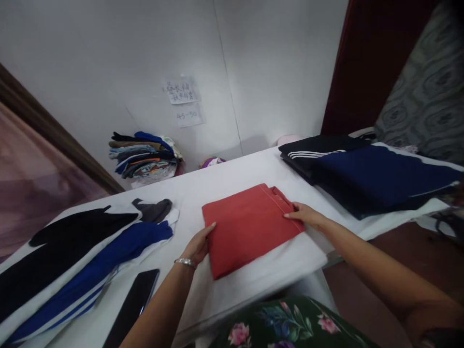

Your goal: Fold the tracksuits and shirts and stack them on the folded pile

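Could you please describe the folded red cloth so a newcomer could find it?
On the white table, look between the left hand and right hand. There lies the folded red cloth, touched by both. Its plain red sets it apart from the blue garment leftward and navy garment rightward.

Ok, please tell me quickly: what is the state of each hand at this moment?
Left hand: closed on the left edge of the red cloth, thumb on top.
Right hand: closed on its right edge, thumb on top.
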`<state>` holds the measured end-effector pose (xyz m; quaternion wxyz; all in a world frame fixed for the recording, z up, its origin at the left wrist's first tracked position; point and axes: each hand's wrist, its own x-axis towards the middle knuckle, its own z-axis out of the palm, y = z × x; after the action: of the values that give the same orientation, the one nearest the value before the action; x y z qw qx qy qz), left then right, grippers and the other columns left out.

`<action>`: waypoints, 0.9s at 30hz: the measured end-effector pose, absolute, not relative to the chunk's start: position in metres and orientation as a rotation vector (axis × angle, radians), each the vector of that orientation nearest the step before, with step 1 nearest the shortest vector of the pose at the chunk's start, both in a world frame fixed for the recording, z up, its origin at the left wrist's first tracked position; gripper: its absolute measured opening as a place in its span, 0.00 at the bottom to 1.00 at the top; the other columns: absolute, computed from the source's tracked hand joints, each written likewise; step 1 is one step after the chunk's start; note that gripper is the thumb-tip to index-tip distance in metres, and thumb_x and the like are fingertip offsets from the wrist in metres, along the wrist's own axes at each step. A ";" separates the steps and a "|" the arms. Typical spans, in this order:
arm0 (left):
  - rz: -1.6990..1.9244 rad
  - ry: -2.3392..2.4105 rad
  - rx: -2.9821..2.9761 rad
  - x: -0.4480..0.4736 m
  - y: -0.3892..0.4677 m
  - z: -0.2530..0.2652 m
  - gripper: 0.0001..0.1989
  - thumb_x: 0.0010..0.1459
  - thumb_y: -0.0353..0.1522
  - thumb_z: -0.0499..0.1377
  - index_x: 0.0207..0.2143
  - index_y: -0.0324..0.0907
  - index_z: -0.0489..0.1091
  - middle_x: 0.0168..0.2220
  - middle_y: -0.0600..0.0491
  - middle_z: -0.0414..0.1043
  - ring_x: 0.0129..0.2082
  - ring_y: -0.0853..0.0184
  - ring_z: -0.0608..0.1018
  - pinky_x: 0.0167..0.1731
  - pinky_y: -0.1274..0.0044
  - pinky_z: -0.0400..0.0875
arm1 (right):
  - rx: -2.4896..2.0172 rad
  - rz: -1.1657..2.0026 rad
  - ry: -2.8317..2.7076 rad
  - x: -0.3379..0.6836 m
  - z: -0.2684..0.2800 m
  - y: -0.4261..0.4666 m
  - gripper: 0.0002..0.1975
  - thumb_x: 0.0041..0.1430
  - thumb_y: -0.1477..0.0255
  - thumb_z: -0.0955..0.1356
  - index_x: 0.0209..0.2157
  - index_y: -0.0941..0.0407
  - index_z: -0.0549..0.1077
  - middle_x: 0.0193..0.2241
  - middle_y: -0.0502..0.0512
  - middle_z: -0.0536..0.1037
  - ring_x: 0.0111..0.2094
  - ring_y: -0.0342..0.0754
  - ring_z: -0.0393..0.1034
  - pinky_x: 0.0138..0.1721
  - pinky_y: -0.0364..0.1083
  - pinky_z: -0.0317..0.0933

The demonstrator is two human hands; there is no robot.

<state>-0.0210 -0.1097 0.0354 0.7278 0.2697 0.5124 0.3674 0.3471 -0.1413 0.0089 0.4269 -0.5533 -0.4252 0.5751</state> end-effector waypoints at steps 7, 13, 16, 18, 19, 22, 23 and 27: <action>0.783 1.229 0.594 -0.018 -0.110 0.037 0.20 0.53 0.31 0.63 0.48 0.33 0.69 0.35 0.42 0.78 0.35 0.57 0.81 0.39 0.69 0.77 | -1.017 1.565 -0.839 0.327 0.010 -0.151 0.40 0.36 0.75 0.76 0.54 0.51 0.63 0.37 0.52 0.79 0.38 0.52 0.75 0.43 0.53 0.67; 0.853 1.252 0.685 -0.005 -0.119 0.061 0.24 0.52 0.30 0.63 0.52 0.36 0.67 0.36 0.42 0.78 0.36 0.55 0.80 0.37 0.66 0.78 | -0.938 1.445 -0.841 0.334 0.029 -0.152 0.39 0.34 0.79 0.73 0.53 0.51 0.67 0.33 0.49 0.79 0.34 0.51 0.74 0.39 0.50 0.67; 0.877 1.221 0.709 0.011 -0.123 0.081 0.23 0.52 0.29 0.63 0.52 0.37 0.67 0.37 0.42 0.78 0.36 0.55 0.80 0.36 0.66 0.78 | -0.928 1.400 -0.880 0.352 0.053 -0.157 0.37 0.35 0.79 0.73 0.52 0.51 0.68 0.33 0.49 0.79 0.34 0.50 0.74 0.38 0.49 0.66; 0.901 1.179 0.749 0.028 -0.123 0.096 0.23 0.53 0.29 0.62 0.52 0.37 0.67 0.38 0.42 0.78 0.37 0.55 0.80 0.37 0.66 0.78 | -0.924 1.350 -0.904 0.370 0.072 -0.163 0.37 0.35 0.79 0.73 0.52 0.50 0.68 0.36 0.50 0.79 0.35 0.49 0.74 0.38 0.48 0.67; 0.916 1.147 0.771 0.038 -0.122 0.103 0.22 0.53 0.29 0.62 0.52 0.37 0.67 0.38 0.42 0.78 0.37 0.56 0.80 0.38 0.66 0.78 | -0.923 1.318 -0.919 0.381 0.082 -0.166 0.37 0.35 0.79 0.73 0.52 0.50 0.68 0.38 0.50 0.79 0.36 0.49 0.74 0.39 0.47 0.67; 0.963 1.008 0.829 0.078 -0.114 0.124 0.20 0.54 0.28 0.61 0.51 0.38 0.68 0.41 0.43 0.77 0.40 0.58 0.80 0.42 0.67 0.76 | -0.944 1.207 -0.957 0.420 0.112 -0.176 0.38 0.36 0.80 0.73 0.53 0.49 0.68 0.42 0.51 0.78 0.39 0.49 0.73 0.41 0.47 0.67; 0.974 0.952 0.849 0.094 -0.110 0.130 0.20 0.54 0.28 0.61 0.50 0.38 0.69 0.41 0.44 0.77 0.40 0.58 0.79 0.44 0.68 0.75 | -0.966 1.163 -0.961 0.435 0.122 -0.179 0.38 0.36 0.80 0.73 0.53 0.49 0.68 0.42 0.51 0.78 0.39 0.49 0.73 0.40 0.47 0.67; 0.979 0.758 0.929 0.170 -0.091 0.149 0.18 0.52 0.31 0.64 0.46 0.38 0.71 0.43 0.44 0.76 0.43 0.59 0.78 0.47 0.69 0.73 | -1.119 0.933 -0.969 0.502 0.156 -0.192 0.36 0.39 0.80 0.72 0.54 0.49 0.67 0.41 0.50 0.78 0.37 0.48 0.74 0.39 0.47 0.69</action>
<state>0.1703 -0.0911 0.1486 0.7151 0.4196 0.3423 0.4420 0.5019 -0.1924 0.1562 0.6411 -0.4908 -0.4250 0.4092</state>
